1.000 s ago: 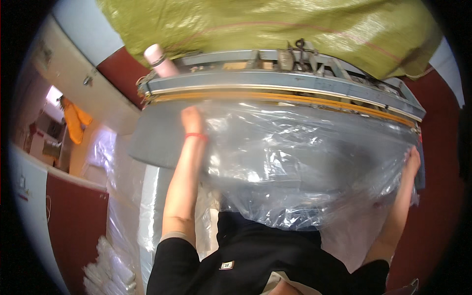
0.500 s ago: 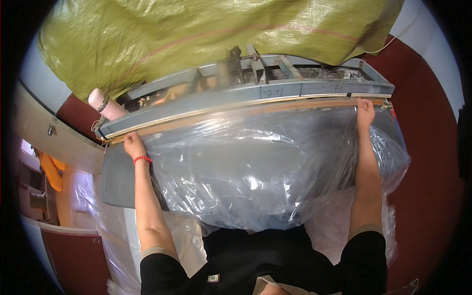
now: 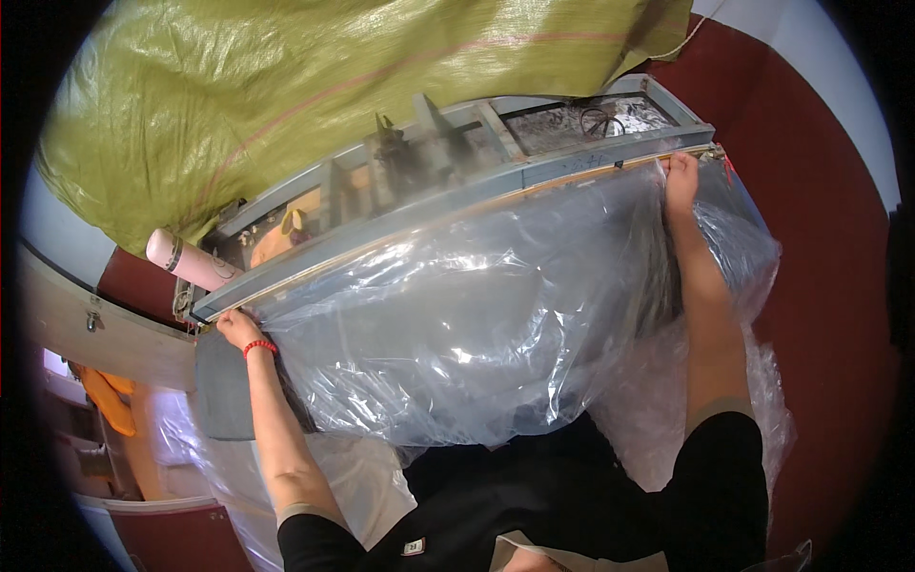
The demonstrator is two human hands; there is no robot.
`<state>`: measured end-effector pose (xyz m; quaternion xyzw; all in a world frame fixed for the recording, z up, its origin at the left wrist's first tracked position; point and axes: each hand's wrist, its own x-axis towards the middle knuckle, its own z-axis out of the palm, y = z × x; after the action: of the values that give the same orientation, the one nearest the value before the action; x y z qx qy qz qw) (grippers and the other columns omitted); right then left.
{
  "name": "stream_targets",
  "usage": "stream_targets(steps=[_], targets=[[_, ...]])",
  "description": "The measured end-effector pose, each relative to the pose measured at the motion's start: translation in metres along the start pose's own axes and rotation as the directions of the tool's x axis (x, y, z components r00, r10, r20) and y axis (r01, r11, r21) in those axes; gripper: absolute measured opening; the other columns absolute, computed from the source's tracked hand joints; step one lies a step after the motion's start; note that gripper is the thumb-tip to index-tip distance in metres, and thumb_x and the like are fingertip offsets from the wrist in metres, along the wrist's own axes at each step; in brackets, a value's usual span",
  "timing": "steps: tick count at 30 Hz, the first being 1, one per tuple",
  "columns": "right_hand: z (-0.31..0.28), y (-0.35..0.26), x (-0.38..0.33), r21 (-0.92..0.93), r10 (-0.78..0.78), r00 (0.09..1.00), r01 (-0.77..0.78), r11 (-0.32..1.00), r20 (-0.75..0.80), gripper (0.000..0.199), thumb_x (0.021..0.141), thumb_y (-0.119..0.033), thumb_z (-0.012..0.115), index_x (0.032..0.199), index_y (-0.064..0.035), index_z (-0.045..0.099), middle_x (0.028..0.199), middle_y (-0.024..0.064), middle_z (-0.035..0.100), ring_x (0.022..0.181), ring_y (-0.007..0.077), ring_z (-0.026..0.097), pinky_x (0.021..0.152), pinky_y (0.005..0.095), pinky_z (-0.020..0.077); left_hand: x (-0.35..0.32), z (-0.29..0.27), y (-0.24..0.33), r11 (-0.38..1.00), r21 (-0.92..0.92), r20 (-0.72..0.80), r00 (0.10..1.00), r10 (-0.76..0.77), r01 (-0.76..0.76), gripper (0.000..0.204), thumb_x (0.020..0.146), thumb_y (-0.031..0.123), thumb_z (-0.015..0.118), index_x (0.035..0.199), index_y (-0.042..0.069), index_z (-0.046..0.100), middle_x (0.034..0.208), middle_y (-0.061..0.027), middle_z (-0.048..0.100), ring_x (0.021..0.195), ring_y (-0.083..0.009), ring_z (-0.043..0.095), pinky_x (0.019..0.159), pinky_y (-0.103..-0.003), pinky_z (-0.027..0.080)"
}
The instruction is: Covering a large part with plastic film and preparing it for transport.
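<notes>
A wide clear plastic sheet (image 3: 477, 286) is stretched between my hands over a dark grey surface (image 3: 221, 391). My left hand (image 3: 240, 330), with a red bead bracelet at the wrist, pinches the sheet's far left corner. At the far right corner, my right hand (image 3: 681, 181) has its fingers closed on the same sheet. The sheet's far edge runs along a pale strip on the near side of a long grey metal frame (image 3: 553, 172). Towards me the sheet sags in shiny folds against my black shirt.
A pink bottle (image 3: 195, 261) leans by the frame's left end. Metal brackets (image 3: 389, 143) and an orange-yellow item (image 3: 284, 236) sit within the frame. Yellow-green woven sheeting (image 3: 334, 76) covers what lies beyond. More clear plastic (image 3: 658, 410) hangs below; red floor (image 3: 820, 286) is at right.
The whole view has tilted, so the frame slopes more steeply up to the right. Both hands have brought the sheet's far edge closer against the strip, keeping their pinch.
</notes>
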<state>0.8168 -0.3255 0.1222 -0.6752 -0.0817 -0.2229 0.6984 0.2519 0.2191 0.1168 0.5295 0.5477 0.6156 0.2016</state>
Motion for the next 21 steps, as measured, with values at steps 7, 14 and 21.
stream_targets(steps=[7, 14, 21], targets=[[-0.167, -0.089, -0.022, -0.247, -0.248, 0.948, 0.196, 0.949, -0.199, 0.028, 0.088, -0.023, 0.046, 0.103, -0.0006, 0.051, 0.103, 0.0094, 0.056, 0.093, 0.019, 0.053, 0.084, 0.0293, 0.0397, -0.059, -0.102, 0.131, 0.955, -0.297, 0.505, 0.853, 0.136, 0.023, 0.007, 0.081, 0.013, 0.05, 0.085, 0.011, 0.045, 0.067, 0.0041, 0.043, 0.055, -0.0035, 0.038, 0.046, -0.017, 0.029], [-0.438, 0.202, -0.115, -0.603, 0.383, 0.874, -0.485, 0.633, -0.3, 0.039, 0.089, -0.029, 0.036, 0.115, -0.0033, 0.048, 0.105, 0.0153, 0.056, 0.097, 0.0277, 0.052, 0.084, 0.0357, 0.0393, -0.128, -0.186, 0.088, 0.977, -0.203, 0.283, 0.952, 0.118, -0.061, 0.005, 0.085, 0.015, 0.047, 0.083, 0.011, 0.045, 0.07, 0.0052, 0.04, 0.059, -0.0035, 0.035, 0.049, -0.018, 0.029], [-0.237, 0.068, -0.294, -0.422, 0.641, 0.542, -0.836, 0.349, -0.543, 0.032, 0.088, -0.024, 0.036, 0.11, -0.0088, 0.053, 0.101, 0.0119, 0.058, 0.093, 0.0248, 0.055, 0.078, 0.0387, 0.0421, -0.366, -0.147, 0.085, 0.688, -0.082, 0.932, -0.299, -0.203, -0.721, 0.019, 0.082, 0.02, 0.053, 0.093, 0.007, 0.06, 0.086, -0.0129, 0.06, 0.078, -0.0257, 0.057, 0.07, -0.035, 0.045]])
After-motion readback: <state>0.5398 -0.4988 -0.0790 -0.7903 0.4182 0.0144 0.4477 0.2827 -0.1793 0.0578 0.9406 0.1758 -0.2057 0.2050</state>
